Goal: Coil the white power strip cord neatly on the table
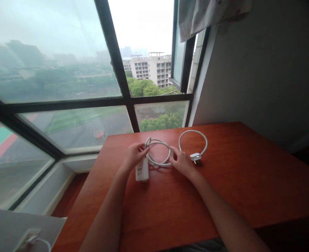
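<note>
While hands (pixel 182 162) hold cable (pixel 159 164), plug (pixel 195 156) well w/in tbl (pixel 238 175) edges.

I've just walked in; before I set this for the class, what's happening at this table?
Someone holds a coiled white cord in both hands over the table. The left hand is at the socket block end; the right hand grips the coil's other side. The plug lies farther right.
</note>
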Motion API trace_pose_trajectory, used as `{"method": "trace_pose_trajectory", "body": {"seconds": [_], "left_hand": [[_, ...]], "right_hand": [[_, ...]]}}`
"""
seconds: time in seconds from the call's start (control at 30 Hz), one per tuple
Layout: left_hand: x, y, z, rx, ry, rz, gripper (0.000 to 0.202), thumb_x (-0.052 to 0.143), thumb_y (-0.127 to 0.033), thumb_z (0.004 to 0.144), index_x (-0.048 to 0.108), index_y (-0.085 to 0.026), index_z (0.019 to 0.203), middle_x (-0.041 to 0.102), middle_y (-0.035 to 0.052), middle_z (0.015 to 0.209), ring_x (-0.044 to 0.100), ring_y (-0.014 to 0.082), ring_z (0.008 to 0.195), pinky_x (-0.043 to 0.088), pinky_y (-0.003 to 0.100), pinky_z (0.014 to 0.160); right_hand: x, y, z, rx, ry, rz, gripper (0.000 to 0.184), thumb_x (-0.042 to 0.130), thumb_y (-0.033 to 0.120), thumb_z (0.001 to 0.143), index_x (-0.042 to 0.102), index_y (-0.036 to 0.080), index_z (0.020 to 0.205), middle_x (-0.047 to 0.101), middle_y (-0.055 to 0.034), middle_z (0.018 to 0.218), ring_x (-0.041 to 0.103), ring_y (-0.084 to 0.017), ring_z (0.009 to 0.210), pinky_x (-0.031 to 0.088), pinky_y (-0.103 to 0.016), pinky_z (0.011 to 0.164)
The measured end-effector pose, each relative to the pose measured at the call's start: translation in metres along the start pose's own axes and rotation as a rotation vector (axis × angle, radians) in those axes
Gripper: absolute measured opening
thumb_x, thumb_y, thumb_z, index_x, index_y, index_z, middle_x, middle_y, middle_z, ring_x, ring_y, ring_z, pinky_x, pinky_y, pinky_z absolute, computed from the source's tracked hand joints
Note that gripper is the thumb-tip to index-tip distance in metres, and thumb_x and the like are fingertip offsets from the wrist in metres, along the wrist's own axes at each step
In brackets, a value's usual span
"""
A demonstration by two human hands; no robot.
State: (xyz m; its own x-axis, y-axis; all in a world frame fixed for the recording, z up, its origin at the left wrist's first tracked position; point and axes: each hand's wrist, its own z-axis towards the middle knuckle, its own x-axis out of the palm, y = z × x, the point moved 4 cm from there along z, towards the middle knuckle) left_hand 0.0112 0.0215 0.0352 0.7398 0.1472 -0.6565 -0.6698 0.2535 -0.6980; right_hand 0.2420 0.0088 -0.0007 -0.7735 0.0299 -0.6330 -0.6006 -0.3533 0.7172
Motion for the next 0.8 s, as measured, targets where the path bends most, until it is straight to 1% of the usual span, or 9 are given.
{"method": "trace_pose_trajectory", "body": {"seconds": [0.1,0.17,0.27,0.37,0.43,0.53,0.63,0.7,0.8], "left_hand": [[0.000,-0.002,-0.002,-0.016,-0.001,-0.058,0.032,0.062,-0.046,0.076,0.073,-0.018,0.085,0.062,0.0013,0.059,0.053,0.0141,0.053,0.034,0.021,0.049],[0.003,-0.005,-0.003,-0.023,0.017,-0.101,0.032,0.061,-0.046,0.076,0.073,-0.017,0.084,0.060,0.0003,0.057,0.051,0.0136,0.052,0.033,0.021,0.048],[0.009,-0.011,-0.003,-0.019,0.053,-0.171,0.031,0.059,-0.045,0.078,0.071,-0.016,0.082,0.059,-0.0003,0.059,0.050,0.0129,0.054,0.034,0.021,0.051],[0.016,-0.022,-0.005,0.010,0.102,-0.247,0.029,0.058,-0.042,0.080,0.069,-0.015,0.082,0.060,0.0005,0.063,0.050,0.0128,0.057,0.036,0.021,0.053],[0.019,-0.033,-0.008,0.044,0.139,-0.289,0.027,0.059,-0.040,0.081,0.069,-0.015,0.084,0.063,0.0020,0.066,0.053,0.0137,0.059,0.038,0.022,0.055],[0.024,-0.052,-0.014,0.092,0.200,-0.325,0.028,0.058,-0.039,0.083,0.070,-0.014,0.089,0.066,0.0043,0.070,0.056,0.0150,0.062,0.040,0.022,0.057],[0.029,-0.068,-0.019,0.147,0.247,-0.312,0.029,0.056,-0.038,0.085,0.071,-0.015,0.095,0.066,0.0046,0.071,0.057,0.0154,0.063,0.041,0.023,0.059],[0.029,-0.074,-0.020,0.188,0.203,-0.258,0.027,0.055,-0.037,0.086,0.071,-0.017,0.097,0.066,0.0045,0.074,0.058,0.0159,0.065,0.043,0.024,0.062],[0.026,-0.076,-0.019,0.218,0.034,-0.146,0.024,0.054,-0.036,0.088,0.072,-0.021,0.095,0.066,0.0062,0.086,0.060,0.0180,0.075,0.045,0.026,0.069]], "right_hand": [[0.001,0.004,0.000,-0.002,0.008,0.108,0.038,0.050,0.010,0.069,0.063,0.021,0.103,0.067,0.0006,0.077,0.055,-0.012,0.060,0.043,-0.022,0.058],[0.000,0.007,0.000,-0.003,0.019,0.210,0.043,0.048,0.008,0.066,0.062,0.020,0.105,0.068,0.0007,0.081,0.055,-0.011,0.061,0.044,-0.022,0.058],[-0.003,0.009,0.000,-0.008,0.055,0.392,0.049,0.047,0.008,0.065,0.060,0.020,0.110,0.068,-0.0003,0.085,0.059,-0.012,0.067,0.047,-0.023,0.062],[-0.007,0.011,-0.001,0.020,0.068,0.622,0.042,0.050,0.015,0.071,0.059,0.019,0.113,0.068,-0.0028,0.091,0.062,-0.015,0.076,0.050,-0.026,0.065],[-0.010,0.012,-0.002,0.045,0.050,0.715,0.037,0.054,0.023,0.077,0.058,0.018,0.114,0.067,-0.0048,0.095,0.063,-0.017,0.080,0.050,-0.027,0.066],[-0.015,0.015,-0.003,0.052,-0.008,0.702,0.032,0.060,0.036,0.081,0.062,0.017,0.106,0.068,-0.0059,0.093,0.062,-0.018,0.080,0.049,-0.026,0.067],[-0.017,0.017,-0.003,0.018,-0.002,0.631,0.031,0.056,0.044,0.085,0.067,0.017,0.095,0.064,-0.0020,0.072,0.057,-0.014,0.065,0.045,-0.025,0.060],[-0.017,0.017,-0.002,0.006,0.006,0.620,0.033,0.053,0.046,0.087,0.068,0.017,0.088,0.059,0.0003,0.063,0.052,-0.013,0.058,0.042,-0.024,0.055],[-0.018,0.017,-0.001,0.025,-0.028,0.668,0.032,0.054,0.046,0.087,0.067,0.018,0.081,0.060,0.0002,0.064,0.050,-0.012,0.057,0.040,-0.024,0.055]]}}
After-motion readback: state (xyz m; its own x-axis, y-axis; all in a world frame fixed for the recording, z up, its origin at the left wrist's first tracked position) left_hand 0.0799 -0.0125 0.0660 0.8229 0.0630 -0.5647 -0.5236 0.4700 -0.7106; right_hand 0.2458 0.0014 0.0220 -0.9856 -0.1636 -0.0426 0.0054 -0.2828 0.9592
